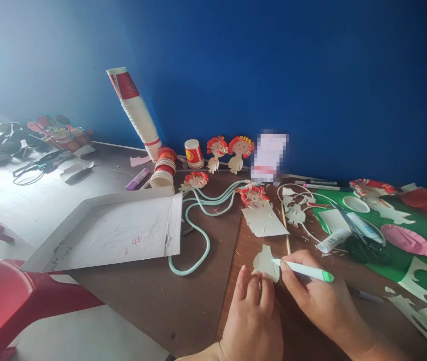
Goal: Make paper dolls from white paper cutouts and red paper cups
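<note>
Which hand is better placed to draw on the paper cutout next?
Probably the right hand: it holds the marker, tip at the cutout, while the left hand rests on the cutout's lower edge.

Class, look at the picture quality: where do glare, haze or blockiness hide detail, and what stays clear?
Head view: glare washes out the left side of the table and pales the wall there; head view: far-left clutter looks hazy; head view: a pale rectangle breaks into blocky squares; head view: the marker in the right hand looks fairly clear.
</note>
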### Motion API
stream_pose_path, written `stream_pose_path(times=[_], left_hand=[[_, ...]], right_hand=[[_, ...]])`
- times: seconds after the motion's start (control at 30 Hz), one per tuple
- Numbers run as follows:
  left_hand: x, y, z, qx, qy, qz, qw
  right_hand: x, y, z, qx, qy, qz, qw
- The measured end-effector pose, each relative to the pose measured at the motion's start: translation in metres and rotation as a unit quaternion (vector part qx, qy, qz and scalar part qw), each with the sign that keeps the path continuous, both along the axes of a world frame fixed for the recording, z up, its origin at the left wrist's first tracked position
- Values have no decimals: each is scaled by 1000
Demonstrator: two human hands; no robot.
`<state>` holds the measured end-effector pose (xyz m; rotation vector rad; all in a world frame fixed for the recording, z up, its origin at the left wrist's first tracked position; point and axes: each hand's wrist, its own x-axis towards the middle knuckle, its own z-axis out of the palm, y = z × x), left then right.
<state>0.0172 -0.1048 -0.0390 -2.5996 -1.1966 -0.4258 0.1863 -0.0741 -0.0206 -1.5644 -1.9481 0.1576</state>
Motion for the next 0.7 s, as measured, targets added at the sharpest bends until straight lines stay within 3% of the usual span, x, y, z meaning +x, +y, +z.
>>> stream_pose_path(times=[0.43, 0.7], left_hand=[[1, -1, 2, -5, -4, 3, 1000], [0, -1, -1, -34, 18, -16, 999]], right_hand=[[-1, 0, 3, 23, -21, 5, 1000], [0, -3, 3, 8, 22, -15, 1000]])
